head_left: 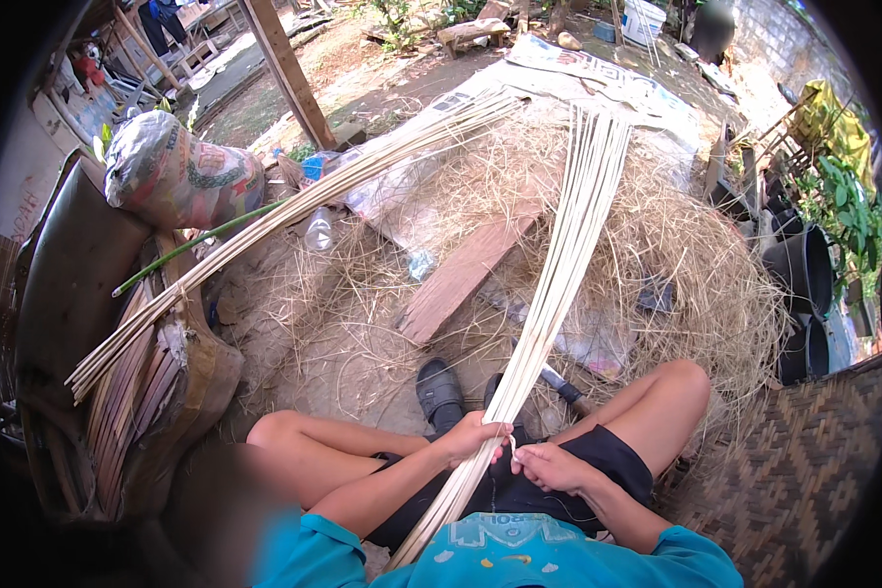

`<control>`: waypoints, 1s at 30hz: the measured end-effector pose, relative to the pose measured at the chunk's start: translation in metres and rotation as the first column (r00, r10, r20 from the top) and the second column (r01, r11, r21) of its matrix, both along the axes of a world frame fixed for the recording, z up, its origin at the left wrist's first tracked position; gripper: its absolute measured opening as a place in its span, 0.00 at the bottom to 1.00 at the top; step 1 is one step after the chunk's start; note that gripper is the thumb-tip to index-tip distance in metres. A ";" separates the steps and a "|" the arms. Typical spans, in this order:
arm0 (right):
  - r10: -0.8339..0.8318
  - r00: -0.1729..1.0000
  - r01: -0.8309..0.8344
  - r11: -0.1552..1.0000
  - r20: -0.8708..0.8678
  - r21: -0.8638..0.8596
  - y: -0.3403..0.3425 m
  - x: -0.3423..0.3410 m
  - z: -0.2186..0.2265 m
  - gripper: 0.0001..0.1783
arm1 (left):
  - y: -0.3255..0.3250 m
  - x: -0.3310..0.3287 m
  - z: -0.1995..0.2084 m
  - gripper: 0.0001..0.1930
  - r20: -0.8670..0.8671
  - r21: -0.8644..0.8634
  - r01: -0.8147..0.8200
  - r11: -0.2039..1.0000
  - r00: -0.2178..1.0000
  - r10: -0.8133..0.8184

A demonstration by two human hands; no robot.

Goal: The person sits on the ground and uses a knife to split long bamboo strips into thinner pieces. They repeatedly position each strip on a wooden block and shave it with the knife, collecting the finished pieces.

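pale lettering on teal shirt [505,566]; print on bulging sack [181,171], white sheet [668,110]; reddish letters on wall [29,176].

My left hand [472,438]: one, fingers curled round in a grip. My left forearm [382,487]: bare, slanting from near left to far right. My right hand [551,466]: one, right of the left hand and slightly nearer, thumb and fingers drawn together in a pinch. My right forearm [625,510]: bare, slanting from near right to far left. My knees [684,384]: two, bent, spread left and right of my hands.
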State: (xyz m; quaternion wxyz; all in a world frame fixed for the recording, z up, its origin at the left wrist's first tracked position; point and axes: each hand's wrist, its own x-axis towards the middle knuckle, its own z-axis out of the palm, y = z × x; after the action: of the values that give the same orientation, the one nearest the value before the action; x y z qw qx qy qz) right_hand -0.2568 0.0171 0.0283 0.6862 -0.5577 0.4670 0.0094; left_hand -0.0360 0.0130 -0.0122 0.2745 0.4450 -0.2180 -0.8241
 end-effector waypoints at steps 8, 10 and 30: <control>-0.066 0.994 -0.025 0.615 -0.083 -0.788 -0.025 0.014 0.015 0.12 | -0.002 0.000 0.003 0.12 -0.030 -0.019 0.014 1.000 0.999 -0.015; -0.126 0.950 -0.134 0.661 -0.285 -0.738 -0.028 0.010 0.015 0.13 | -0.004 0.000 0.002 0.12 -0.033 0.009 0.004 1.000 0.999 -0.004; -0.194 0.812 0.200 0.978 0.551 0.050 -0.037 0.032 0.012 0.11 | 0.001 0.006 -0.012 0.15 -0.064 -0.152 0.036 0.988 0.997 -0.046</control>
State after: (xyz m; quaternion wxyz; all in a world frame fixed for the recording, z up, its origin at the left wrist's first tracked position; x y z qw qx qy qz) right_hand -0.2249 -0.0199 0.0400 0.7862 -0.4886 0.3039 -0.2256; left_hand -0.0299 0.0137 -0.0240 0.2973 0.3903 -0.2795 -0.8253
